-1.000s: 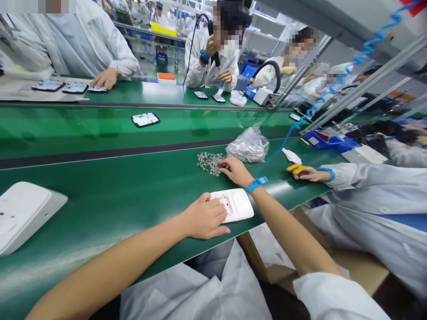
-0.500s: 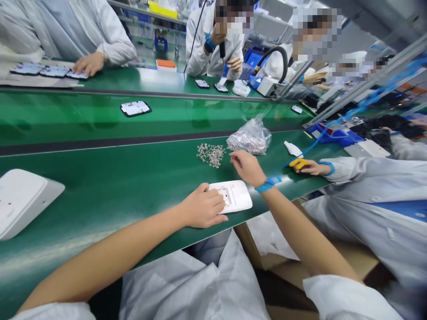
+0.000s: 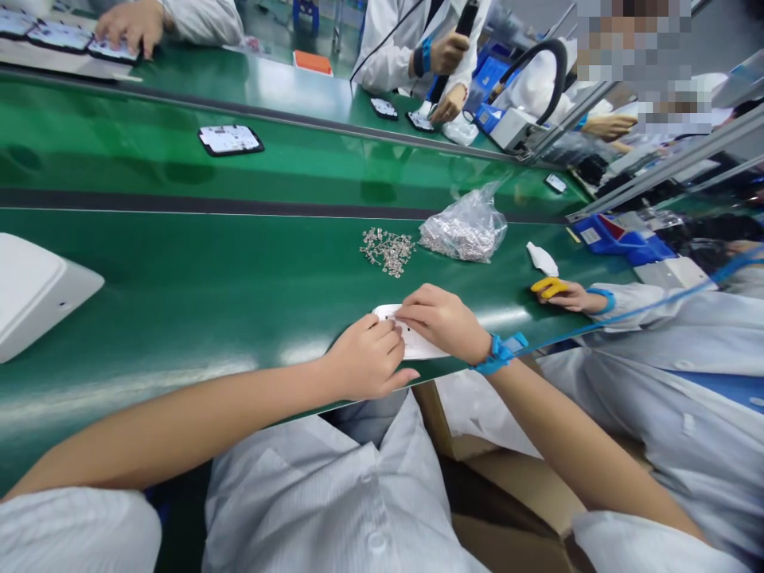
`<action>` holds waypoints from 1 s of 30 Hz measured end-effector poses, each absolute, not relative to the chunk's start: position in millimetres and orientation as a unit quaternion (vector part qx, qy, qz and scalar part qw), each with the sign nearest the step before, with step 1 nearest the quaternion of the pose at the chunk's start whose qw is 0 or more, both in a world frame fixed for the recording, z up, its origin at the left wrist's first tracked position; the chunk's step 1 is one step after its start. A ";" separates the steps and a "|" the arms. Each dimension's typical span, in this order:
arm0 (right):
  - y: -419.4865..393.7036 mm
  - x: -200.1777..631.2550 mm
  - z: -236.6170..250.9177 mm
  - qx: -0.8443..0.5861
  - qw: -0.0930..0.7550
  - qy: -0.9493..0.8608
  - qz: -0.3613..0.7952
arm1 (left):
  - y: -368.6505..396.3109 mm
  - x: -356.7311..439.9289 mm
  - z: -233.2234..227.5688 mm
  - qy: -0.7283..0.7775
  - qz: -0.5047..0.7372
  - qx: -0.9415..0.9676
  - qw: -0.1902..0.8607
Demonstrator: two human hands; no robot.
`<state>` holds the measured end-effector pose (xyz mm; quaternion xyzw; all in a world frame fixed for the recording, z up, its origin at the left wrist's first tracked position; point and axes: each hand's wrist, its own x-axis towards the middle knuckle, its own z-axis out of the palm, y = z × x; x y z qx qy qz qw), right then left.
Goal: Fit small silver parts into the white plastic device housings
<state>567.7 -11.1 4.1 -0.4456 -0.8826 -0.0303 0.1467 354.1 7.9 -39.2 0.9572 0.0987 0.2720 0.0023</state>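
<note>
Head view. White plastic housing (image 3: 418, 342) lies flat at the near edge of the green bench (image 3: 196, 294), right in front of the person; most of it is covered by both hands. What shows is a rounded corner and a strip of the top face. Its long axis seems to run roughly left to right along the bench edge, tilted slightly away at the left, though too little shows to be sure.

Left hand (image 3: 365, 360) rests on the housing's left end, fingers curled and pressed together, thumb stretched along the bench edge. Right hand (image 3: 445, 320) lies across the housing from the right, fingertips drawn together at a spot on its top face; whether they pinch a small part cannot be told. A blue wrist strap (image 3: 498, 354) sits on the right wrist, overhanging the edge.

Open bench beyond the hands up to a scatter of small metal parts (image 3: 387, 248), near but apart. Just right of it, a clear bag of the same parts (image 3: 466, 229). Wide bare bench to the left, until a white device (image 3: 36, 290) at the frame's edge.

To the right, a co-worker's hand (image 3: 567, 294) with a yellow finger cot rests on the bench, well apart.
</note>
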 end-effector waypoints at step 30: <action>-29.9 552.4 -2.4 -0.569 0.233 -0.788 -0.020 | 8.3 353.6 -36.9 0.111 0.252 0.960 0.047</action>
